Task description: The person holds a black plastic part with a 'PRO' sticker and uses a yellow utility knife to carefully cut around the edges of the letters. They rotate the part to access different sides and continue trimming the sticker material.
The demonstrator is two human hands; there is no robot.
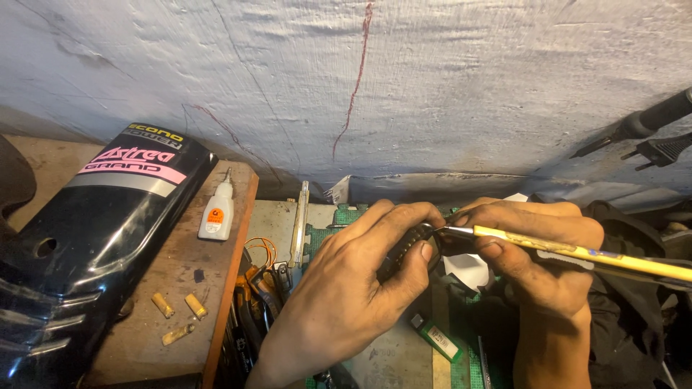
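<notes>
The right hand (537,252) grips a yellow tool (577,253), its long axis near level, tip pointing left into a dark part (411,243) pinched in the left hand (360,281); what the part is stays unclear. Left of the left hand, a glue bottle (218,212) stands on a wooden board (180,288).

A single head-worn view looks steeply down and forward from close above the cluttered tabletop (404,353), the pale wall (432,86) filling the frame's upper half.
</notes>
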